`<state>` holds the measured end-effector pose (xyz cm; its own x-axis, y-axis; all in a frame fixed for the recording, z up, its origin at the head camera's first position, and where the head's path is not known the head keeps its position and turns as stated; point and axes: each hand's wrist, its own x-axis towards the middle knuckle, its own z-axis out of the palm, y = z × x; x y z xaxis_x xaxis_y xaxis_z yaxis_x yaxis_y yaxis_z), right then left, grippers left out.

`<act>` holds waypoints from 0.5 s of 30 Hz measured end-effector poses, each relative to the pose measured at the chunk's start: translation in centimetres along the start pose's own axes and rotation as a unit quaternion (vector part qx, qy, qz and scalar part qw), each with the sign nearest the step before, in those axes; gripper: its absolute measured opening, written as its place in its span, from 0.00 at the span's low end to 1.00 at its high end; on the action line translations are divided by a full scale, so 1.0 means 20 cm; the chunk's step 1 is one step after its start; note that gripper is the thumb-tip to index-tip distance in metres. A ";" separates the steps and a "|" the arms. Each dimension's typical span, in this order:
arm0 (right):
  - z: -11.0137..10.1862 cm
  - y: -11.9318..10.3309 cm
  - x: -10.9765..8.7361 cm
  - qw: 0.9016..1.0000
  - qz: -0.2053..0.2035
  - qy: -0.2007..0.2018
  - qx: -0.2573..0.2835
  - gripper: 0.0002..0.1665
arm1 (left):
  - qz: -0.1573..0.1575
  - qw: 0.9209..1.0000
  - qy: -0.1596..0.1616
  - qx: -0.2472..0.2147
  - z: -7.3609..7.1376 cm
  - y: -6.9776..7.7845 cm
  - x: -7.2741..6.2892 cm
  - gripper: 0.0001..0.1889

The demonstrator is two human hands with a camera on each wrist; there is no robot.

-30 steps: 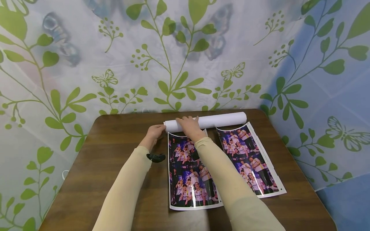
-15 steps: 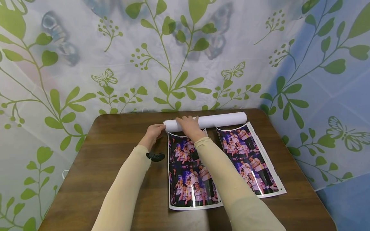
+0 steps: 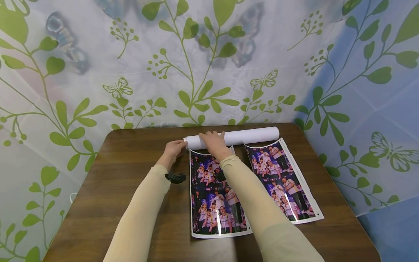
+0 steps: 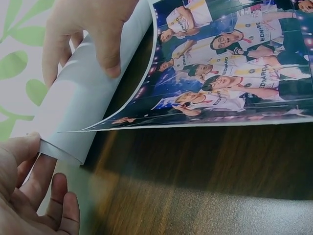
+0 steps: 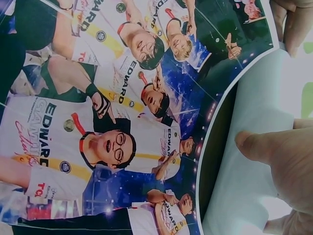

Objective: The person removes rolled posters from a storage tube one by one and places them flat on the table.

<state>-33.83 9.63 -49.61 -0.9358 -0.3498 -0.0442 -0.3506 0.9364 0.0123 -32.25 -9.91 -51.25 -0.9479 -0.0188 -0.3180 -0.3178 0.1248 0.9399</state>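
Observation:
A white paper roll (image 3: 252, 137) lies across the back of the brown wooden table. At its left end my left hand (image 3: 173, 150) pinches the paper edge; in the left wrist view the thumb lies outside and a finger reaches in under the rim. My right hand (image 3: 214, 143) grips the roll from above, a short way in from that end, thumb on the near side in the right wrist view. Just in front lies a glossy photo print (image 3: 219, 203) of a group in white jerseys, its far edge curling up. My right forearm hides part of it.
A second, similar photo print (image 3: 288, 182) lies to the right, below the roll's right half. Behind the table (image 3: 131, 218) hangs a curtain (image 3: 183, 65) with green leaves and butterflies. A black band (image 3: 175, 178) is on the left wrist.
My left hand has shifted very slightly left, and a little more white paper sticks out of the roll's left end. The right hand and both prints stay in place.

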 end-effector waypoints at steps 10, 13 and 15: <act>0.01 0.00 0.01 1.000 0.003 -0.003 -0.006 0.37 | 0.001 1.000 0.006 0.016 -0.01 -0.01 0.00 0.22; 0.00 0.00 0.00 1.000 0.003 -0.004 0.001 0.37 | 0.003 1.000 0.005 0.022 -0.01 -0.01 0.01 0.22; 0.00 0.00 0.00 1.000 0.003 -0.003 0.003 0.38 | 0.005 1.000 0.008 0.024 -0.01 -0.01 0.01 0.22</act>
<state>-33.83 9.56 -49.59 -0.9375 -0.3445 -0.0498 -0.3452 0.9385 0.0062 -32.27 -10.23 -51.49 -0.9516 -0.0324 -0.3055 -0.3064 0.1732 0.9360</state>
